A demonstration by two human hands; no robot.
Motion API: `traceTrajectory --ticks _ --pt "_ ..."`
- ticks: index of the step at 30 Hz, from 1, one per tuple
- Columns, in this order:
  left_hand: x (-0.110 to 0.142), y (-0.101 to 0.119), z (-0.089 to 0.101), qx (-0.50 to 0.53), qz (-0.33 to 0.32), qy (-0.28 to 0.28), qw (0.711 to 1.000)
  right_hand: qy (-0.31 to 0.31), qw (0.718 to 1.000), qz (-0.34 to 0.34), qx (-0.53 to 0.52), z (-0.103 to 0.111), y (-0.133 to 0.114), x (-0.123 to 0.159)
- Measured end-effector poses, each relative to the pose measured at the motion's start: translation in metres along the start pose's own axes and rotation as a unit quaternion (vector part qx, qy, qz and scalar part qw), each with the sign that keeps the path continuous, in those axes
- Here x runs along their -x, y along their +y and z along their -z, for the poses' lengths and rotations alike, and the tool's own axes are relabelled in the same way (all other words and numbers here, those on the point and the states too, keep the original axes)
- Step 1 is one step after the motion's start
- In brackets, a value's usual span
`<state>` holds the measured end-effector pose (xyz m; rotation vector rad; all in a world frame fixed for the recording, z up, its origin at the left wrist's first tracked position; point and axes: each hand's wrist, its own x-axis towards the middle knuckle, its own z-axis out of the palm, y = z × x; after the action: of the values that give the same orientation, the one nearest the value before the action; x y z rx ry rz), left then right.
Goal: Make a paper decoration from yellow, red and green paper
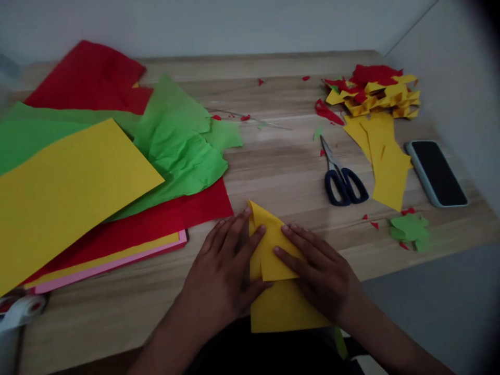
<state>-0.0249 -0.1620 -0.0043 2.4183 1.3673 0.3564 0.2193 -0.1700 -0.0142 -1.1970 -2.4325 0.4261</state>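
Observation:
A yellow sheet of paper, partly folded into a pointed shape, lies at the near edge of the wooden table. My left hand lies flat on its left side with the fingers stretched over the fold. My right hand presses down on the right side, fingers stretched out and pointing left onto the folded flap. The lower part of the sheet hangs over the table edge toward me.
Large yellow, green and red sheets are stacked at the left. Blue-handled scissors, yellow offcuts, a pile of scraps, a phone and green scraps lie at the right.

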Motion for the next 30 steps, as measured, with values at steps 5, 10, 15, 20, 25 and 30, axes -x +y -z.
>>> traceTrajectory --ticks 5,10,15,20,25,30 --pt "0.005 -0.006 0.004 0.013 -0.012 -0.021 1.0 0.015 1.0 0.001 0.009 0.0 0.001 -0.002" --pt "0.009 0.01 0.001 -0.026 0.051 0.014 0.998 0.028 0.994 -0.042 0.098 0.003 -0.015 -0.004" --pt "0.008 0.025 -0.012 -0.034 0.066 0.059 0.996 0.018 0.99 -0.048 0.132 -0.003 -0.031 0.0" --pt "0.008 0.022 -0.013 -0.036 0.054 0.042 0.997 0.024 0.996 0.009 0.085 -0.006 -0.014 0.003" --pt "0.006 0.023 -0.012 -0.043 0.059 0.032 0.997 -0.01 0.998 0.034 0.057 0.0 0.001 0.001" --pt "0.005 0.024 -0.013 -0.042 0.057 0.026 0.997 -0.016 0.998 0.037 0.057 0.001 0.002 0.0"
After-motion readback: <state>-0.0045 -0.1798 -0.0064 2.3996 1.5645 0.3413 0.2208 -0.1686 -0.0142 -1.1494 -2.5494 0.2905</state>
